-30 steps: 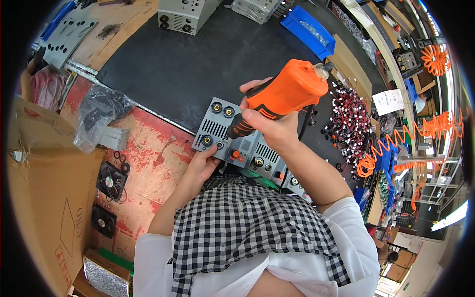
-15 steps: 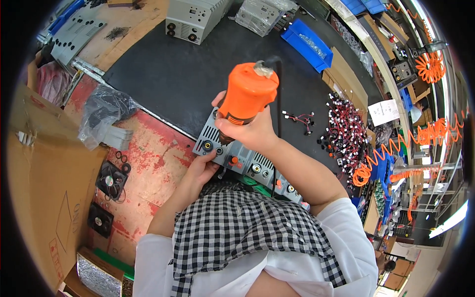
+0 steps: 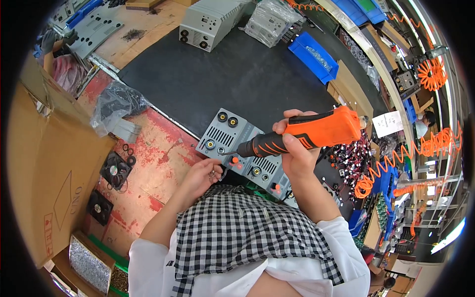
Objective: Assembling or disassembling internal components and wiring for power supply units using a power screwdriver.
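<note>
My right hand (image 3: 302,153) is wrapped round an orange and black power screwdriver (image 3: 321,131). The tool lies nearly level, its thin bit pointing left over a grey slotted front panel (image 3: 220,133). This panel bears round black sockets with brass centres; whether the bit touches it I cannot tell. My left hand (image 3: 198,179) is half curled by the panel's near left edge, with small silver metal pieces (image 3: 213,173) at its fingers. More grey panels (image 3: 267,168) with orange-red switches sit in a row to the right, partly under the tool and my right arm.
A black mat (image 3: 198,74) covers the bench. Grey machine housings (image 3: 208,24) and a blue parts bin (image 3: 314,57) stand at the back. Wired connectors (image 3: 349,163) are heaped right. Left are a plastic bag (image 3: 116,106), black fans (image 3: 116,171), a large carton (image 3: 59,168) and another person's gloved hand (image 3: 49,42).
The screwdriver has swung from upright over the panel to nearly level, its handle now to the right. My left hand has come away from the panel's edge and turned partly palm up.
</note>
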{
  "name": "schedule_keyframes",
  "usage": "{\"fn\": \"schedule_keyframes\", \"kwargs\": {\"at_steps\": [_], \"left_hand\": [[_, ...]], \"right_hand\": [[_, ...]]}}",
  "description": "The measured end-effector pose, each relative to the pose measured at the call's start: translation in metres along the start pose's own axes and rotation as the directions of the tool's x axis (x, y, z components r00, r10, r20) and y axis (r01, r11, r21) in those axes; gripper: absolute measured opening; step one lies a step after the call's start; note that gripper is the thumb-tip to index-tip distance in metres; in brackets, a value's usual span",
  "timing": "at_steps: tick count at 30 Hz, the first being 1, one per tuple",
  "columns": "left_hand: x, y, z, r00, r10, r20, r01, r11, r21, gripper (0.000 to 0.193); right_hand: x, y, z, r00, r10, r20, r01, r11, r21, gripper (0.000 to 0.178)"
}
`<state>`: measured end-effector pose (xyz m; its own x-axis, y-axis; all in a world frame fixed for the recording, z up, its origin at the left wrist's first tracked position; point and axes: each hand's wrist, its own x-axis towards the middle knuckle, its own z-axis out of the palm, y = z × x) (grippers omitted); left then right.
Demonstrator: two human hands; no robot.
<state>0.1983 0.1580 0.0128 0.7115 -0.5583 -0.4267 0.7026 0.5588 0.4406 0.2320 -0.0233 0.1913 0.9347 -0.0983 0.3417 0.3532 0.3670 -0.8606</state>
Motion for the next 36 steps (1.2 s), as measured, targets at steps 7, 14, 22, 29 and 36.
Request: {"fn": "schedule_keyframes", "kwargs": {"at_steps": [7,14,22,29,36], "left_hand": [[0.023,0.002,0.003,0.997,0.024,0.070,-0.008,0.976,-0.218,0.012],[0.030,-0.007,-0.013,0.982,0.034,0.188,0.030,0.944,-0.328,0.011],[0.020,0.003,0.002,1.000,0.017,0.025,-0.010,0.968,-0.253,0.015],[0.017,0.004,-0.001,0.999,-0.033,-0.011,0.029,0.962,-0.271,0.018],[0.018,-0.001,0.009,0.981,-0.136,-0.137,0.046,0.855,-0.517,0.024]], "right_hand": [[-0.003,-0.004,-0.003,1.000,-0.014,0.022,0.013,1.000,0.008,0.043],[-0.005,0.000,0.000,1.000,0.008,0.024,-0.008,1.000,0.024,0.045],[-0.005,0.008,0.006,0.999,0.021,0.031,-0.022,1.000,0.013,0.045],[-0.005,0.010,0.013,0.999,0.025,0.032,-0.026,1.000,0.004,0.044],[-0.011,0.016,0.023,0.990,-0.078,0.114,0.089,0.991,-0.098,0.041]]}}
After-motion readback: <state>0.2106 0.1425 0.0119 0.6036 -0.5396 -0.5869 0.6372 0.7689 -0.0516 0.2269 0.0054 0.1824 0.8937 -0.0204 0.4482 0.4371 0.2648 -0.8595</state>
